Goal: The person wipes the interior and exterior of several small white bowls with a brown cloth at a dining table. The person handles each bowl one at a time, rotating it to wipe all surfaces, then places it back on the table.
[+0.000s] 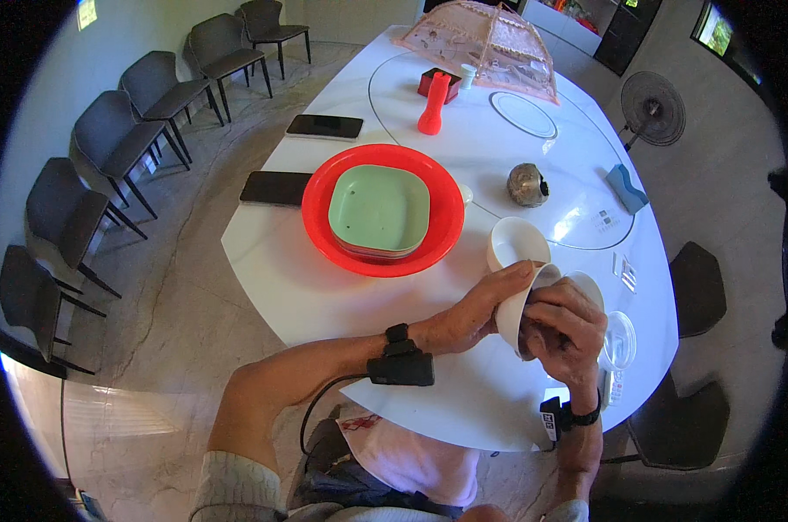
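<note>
A white bowl (512, 320) is tilted on its side above the near right part of the table. My left hand (475, 307) grips it, thumb over the rim and palm against the outer wall. The curled fingers of my right hand (563, 329) reach into the bowl's mouth; whether they hold anything is hidden. Just beyond the left thumb, a second white bowl (518, 241) stands upright. Another white bowl (588, 290) shows partly behind my right hand. Beside the right wrist are a clear round container (619, 342) and a white remote control (613, 389).
A red basin (384, 264) holding stacked square dishes (379, 207) stands left on the white table (368, 313). Two phones (325, 127) lie near the left edge. Farther back are a dented metal pot (527, 185), a blue object (625, 188) and a mesh food cover (485, 46). Chairs (123, 130) line the wall.
</note>
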Demonstrator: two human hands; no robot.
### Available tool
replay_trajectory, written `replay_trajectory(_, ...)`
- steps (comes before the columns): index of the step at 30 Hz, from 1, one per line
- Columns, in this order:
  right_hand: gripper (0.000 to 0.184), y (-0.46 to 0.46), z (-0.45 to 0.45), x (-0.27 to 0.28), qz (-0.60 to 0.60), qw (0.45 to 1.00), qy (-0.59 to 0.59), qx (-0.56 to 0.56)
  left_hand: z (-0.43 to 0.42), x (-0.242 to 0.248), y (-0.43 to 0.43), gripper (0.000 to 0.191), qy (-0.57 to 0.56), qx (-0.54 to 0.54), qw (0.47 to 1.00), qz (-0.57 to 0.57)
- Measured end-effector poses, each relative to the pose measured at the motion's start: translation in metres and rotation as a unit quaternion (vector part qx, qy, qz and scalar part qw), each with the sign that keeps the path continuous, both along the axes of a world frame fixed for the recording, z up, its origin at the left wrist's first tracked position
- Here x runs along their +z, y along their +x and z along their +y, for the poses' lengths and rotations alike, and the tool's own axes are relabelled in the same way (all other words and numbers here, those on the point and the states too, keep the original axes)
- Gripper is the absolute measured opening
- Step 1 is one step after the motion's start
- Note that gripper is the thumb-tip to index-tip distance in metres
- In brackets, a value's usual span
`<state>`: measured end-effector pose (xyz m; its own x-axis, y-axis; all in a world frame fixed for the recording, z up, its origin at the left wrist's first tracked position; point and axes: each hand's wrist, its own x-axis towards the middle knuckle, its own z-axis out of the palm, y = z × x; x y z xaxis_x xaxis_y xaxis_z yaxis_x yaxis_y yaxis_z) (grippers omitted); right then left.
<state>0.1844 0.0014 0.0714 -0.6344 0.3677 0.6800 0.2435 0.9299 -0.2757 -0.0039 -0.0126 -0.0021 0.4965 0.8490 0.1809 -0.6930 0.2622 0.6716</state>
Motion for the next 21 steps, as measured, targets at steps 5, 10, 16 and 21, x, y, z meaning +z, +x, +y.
replay_trajectory(5, 0.033, -0.003, -0.006, 0.001, 0.031, 0.993, 0.056, -0.103, -0.003, 0.003, 0.004, 0.076, -0.004, -0.010, 1.000, 0.018)
replay_trajectory(10, 0.036, 0.008, -0.013, 0.013, -0.062, 0.994, -0.012, -0.094, -0.004, 0.007, -0.003, 0.077, 0.004, 0.004, 0.999, 0.031)
replay_trajectory(16, 0.036, 0.007, -0.022, 0.014, -0.041, 0.999, 0.010, -0.007, -0.004, 0.005, 0.001, 0.071, -0.004, -0.083, 0.996, 0.034)
replay_trajectory(21, 0.039, 0.007, -0.023, 0.014, -0.139, 0.981, 0.079, -0.105, -0.002, 0.005, -0.002, 0.071, -0.031, -0.067, 0.995, 0.062)
